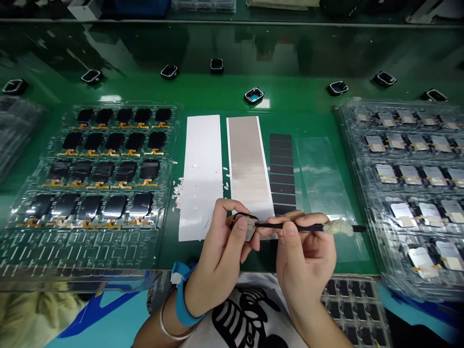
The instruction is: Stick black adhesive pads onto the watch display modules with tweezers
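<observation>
Between the thumb and fingers of my left hand (221, 256) is a small watch screen (250, 234), its grey back facing me and its rim black. My right hand (304, 256) grips a slim black tweezers-like tool (270, 225), held level. A pale wrapping (338, 226) covers part of the tool near its right end. The tool's tip meets the right edge of the watch screen; the exact contact is too small to make out. Both hands are above the near ends of a white sheet (203, 145) and a grey-beige sheet with white edges (246, 145).
On the left, a clear tray (90, 246) carries rows of black watch screens; on the right, stacked clear trays (362, 193) hold silver-backed ones. A strip of black stickers (282, 169) and a clear film (322, 164) lie between. Several watch cases (253, 95) line the back. White scraps (178, 193) are scattered.
</observation>
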{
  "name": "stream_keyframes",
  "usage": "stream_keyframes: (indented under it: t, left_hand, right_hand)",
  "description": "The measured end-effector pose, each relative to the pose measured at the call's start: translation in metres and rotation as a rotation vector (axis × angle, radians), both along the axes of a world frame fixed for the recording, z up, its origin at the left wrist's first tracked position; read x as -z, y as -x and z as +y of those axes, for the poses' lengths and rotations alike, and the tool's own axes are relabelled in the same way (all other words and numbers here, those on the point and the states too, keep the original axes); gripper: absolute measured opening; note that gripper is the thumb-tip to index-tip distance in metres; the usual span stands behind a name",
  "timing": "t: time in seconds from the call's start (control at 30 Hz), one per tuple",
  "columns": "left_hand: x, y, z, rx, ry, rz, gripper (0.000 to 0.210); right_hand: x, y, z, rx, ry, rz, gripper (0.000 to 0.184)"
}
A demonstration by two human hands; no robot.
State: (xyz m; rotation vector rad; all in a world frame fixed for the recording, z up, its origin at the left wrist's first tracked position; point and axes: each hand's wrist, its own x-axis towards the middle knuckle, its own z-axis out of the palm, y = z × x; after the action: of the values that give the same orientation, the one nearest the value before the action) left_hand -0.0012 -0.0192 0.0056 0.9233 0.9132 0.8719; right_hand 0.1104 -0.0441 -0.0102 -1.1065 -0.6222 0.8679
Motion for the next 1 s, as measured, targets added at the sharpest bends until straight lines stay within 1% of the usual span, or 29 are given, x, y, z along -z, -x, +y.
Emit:
stream_keyframes:
  t: [0.13, 0.23, 0.3, 0.4, 0.47, 0.53, 0.6, 0.67, 0.73, 0.8, 0.87, 0.93, 1.0]
  left_hand:
    - [0.002, -0.001, 0.0, -0.011, -0.028, 0.025, 0.014]
    - [0.004, 0.0, 0.0, -0.033, -0.089, 0.106, 0.013]
    - [0.005, 0.0, 0.0, -0.041, -0.11, 0.148, 0.013]
    - [0.004, -0.001, 0.002, -0.079, -0.103, 0.157, 0.015]
    - [0.002, -0.001, 0.005, -0.125, -0.118, 0.15, 0.017]
    - [0.001, -0.001, 0.006, -0.132, -0.141, 0.156, 0.017]
    - [-0.001, -0.001, 0.006, -0.08, -0.162, 0.182, 0.016]
    - [-0.001, -0.001, 0.005, 0.018, -0.185, 0.223, 0.014]
    - [-0.002, -0.003, 0.003, 0.139, -0.258, 0.264, 0.008]
    - [-0.002, -0.007, 0.002, 0.25, -0.36, 0.32, 0.005]
    - [-0.003, -0.01, 0.003, 0.339, -0.465, 0.409, 0.008]
    - [-0.004, -0.013, 0.003, 0.44, -0.545, 0.523, 0.01]
    - [-0.004, -0.013, 0.003, 0.525, -0.641, 0.625, 0.011]
  right_hand:
    - [-0.001, 0.0, 0.001, -0.002, 0.02, -0.033, 0.012]
    - [-0.001, 0.0, 0.001, -0.022, 0.059, -0.065, 0.011]
    - [-0.002, 0.0, -0.001, -0.048, 0.059, -0.055, 0.011]
    - [-0.003, -0.001, -0.008, -0.051, -0.02, -0.049, 0.012]
    - [-0.005, -0.006, -0.014, -0.014, -0.086, -0.097, 0.012]
    - [-0.009, -0.016, -0.019, 0.055, -0.124, -0.167, 0.011]
    - [-0.013, -0.033, -0.02, 0.14, -0.134, -0.22, 0.015]
    - [-0.015, -0.054, -0.017, 0.206, -0.104, -0.247, 0.021]
    - [-0.017, -0.075, -0.013, 0.215, -0.033, -0.282, 0.025]
    - [-0.016, -0.093, -0.012, 0.159, 0.068, -0.334, 0.026]
    - [-0.014, -0.104, -0.015, 0.056, 0.143, -0.378, 0.025]
    - [-0.01, -0.105, -0.022, -0.06, 0.176, -0.379, 0.023]
    - [-0.006, -0.101, -0.031, -0.152, 0.178, -0.35, 0.021]
